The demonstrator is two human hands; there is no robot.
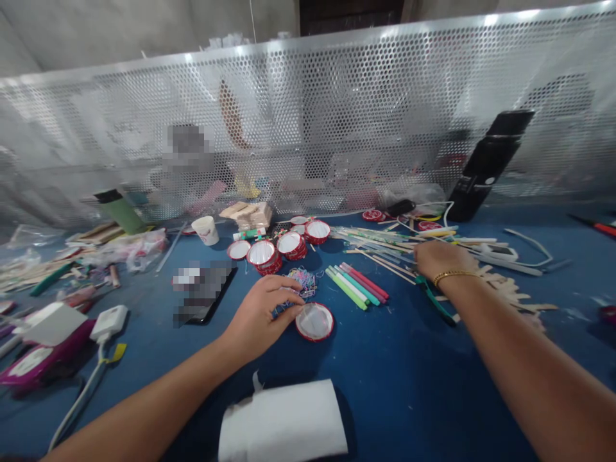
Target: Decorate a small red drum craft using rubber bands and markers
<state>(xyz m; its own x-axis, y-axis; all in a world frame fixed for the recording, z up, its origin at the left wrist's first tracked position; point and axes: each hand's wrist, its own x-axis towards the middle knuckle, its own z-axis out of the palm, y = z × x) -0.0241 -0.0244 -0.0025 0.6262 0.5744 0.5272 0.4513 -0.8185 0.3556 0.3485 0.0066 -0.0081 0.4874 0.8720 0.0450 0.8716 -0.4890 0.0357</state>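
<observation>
My left hand (267, 311) rests palm down, its thumb and forefinger closed at the left rim of a small toy drum (316, 323) with a red edge and a pale top. Just behind these fingers lies a tangle of thin coloured bands (308, 280), partly covered by the hand. My right hand (443, 260), with a gold bracelet at the wrist, reaches over thin wooden sticks (392, 268); its fingers are hidden from me. Below that hand is a tool with teal handles (436, 301). More red drums (263, 254) stand in a group behind my left hand.
Green, white, teal and red tubes (356, 287) lie mid-table. A white paper roll (289, 420) is nearest me. Leftward are a phone (209, 292), a paper cup (205, 230) and a white charger (110, 322). A black bottle (486, 173) leans against the perforated metal screen (337, 115).
</observation>
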